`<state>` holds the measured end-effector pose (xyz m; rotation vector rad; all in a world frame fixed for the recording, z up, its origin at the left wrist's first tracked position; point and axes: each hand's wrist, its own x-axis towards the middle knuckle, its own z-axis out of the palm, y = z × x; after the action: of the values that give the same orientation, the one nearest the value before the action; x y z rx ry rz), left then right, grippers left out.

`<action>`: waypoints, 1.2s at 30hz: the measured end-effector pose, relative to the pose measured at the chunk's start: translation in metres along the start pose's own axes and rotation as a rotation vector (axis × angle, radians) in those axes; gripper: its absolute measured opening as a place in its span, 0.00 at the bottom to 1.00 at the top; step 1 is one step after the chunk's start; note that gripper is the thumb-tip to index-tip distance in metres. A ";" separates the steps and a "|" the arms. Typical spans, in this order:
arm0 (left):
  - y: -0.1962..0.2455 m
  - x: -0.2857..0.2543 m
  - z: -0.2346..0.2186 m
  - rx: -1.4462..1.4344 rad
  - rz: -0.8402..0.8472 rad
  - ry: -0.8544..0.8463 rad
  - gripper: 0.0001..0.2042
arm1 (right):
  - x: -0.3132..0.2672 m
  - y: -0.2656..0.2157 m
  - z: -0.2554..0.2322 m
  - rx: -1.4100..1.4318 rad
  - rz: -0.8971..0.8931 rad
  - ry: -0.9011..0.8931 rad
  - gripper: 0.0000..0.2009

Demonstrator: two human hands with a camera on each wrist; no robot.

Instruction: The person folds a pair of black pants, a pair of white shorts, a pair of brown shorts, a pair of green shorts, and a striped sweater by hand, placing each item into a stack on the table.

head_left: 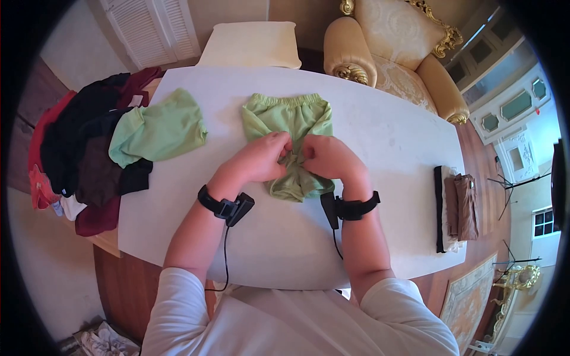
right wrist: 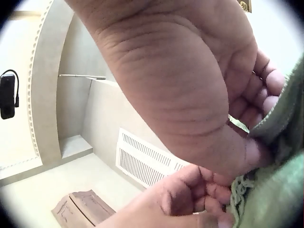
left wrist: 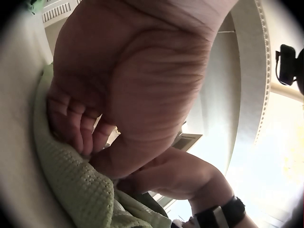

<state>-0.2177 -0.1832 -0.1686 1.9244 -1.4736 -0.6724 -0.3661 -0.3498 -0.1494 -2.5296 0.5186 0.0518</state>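
Light green shorts lie on the white table in front of me, their gathered elastic waistband at the far side. My left hand pinches the fabric near the middle, its fingers curled in. Close beside it, my right hand grips the same cloth between thumb and curled fingers. Bunched fabric shows between the two hands, and the lower part spreads toward me. Textured green cloth lies under the fingers in the left wrist view. In the right wrist view a folded edge of the green cloth meets the thumb.
Another light green garment lies at the table's left, against a heap of dark and red clothes. Folded brown and black clothes sit near the right edge. A cream chair and a gilded armchair stand beyond the table.
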 end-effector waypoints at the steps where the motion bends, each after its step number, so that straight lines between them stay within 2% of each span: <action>1: 0.000 -0.001 -0.001 0.005 -0.005 -0.010 0.21 | -0.001 0.001 -0.003 -0.020 -0.012 0.026 0.09; 4: 0.005 -0.001 -0.004 -0.003 -0.017 -0.021 0.21 | -0.005 -0.001 -0.011 -0.044 0.064 0.042 0.08; 7: 0.008 -0.002 -0.005 -0.007 -0.021 -0.025 0.21 | -0.002 0.005 -0.001 -0.050 0.037 0.031 0.09; 10: 0.005 -0.001 0.001 0.038 0.004 0.021 0.20 | 0.000 0.004 0.001 -0.006 -0.016 -0.001 0.10; 13: 0.000 0.001 0.008 0.105 0.025 0.088 0.18 | -0.007 -0.014 -0.013 0.087 0.023 -0.088 0.12; 19: -0.002 0.003 0.014 0.183 0.077 0.194 0.15 | 0.002 -0.012 0.005 0.033 0.003 0.001 0.14; 25: 0.013 0.002 0.007 0.067 -0.074 0.274 0.12 | -0.002 -0.010 -0.010 -0.062 0.119 0.124 0.11; 28: 0.015 0.004 0.012 0.041 -0.002 0.322 0.12 | 0.004 -0.001 0.005 -0.037 0.117 0.165 0.09; 31: 0.009 0.007 0.022 -0.003 0.076 0.251 0.13 | 0.009 0.003 0.014 0.000 0.095 0.130 0.09; 36: 0.009 0.005 0.024 0.072 0.078 0.197 0.15 | 0.004 -0.003 0.005 -0.008 0.113 0.101 0.10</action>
<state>-0.2390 -0.1935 -0.1785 1.9152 -1.4569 -0.3874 -0.3608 -0.3461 -0.1529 -2.5182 0.7027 -0.0321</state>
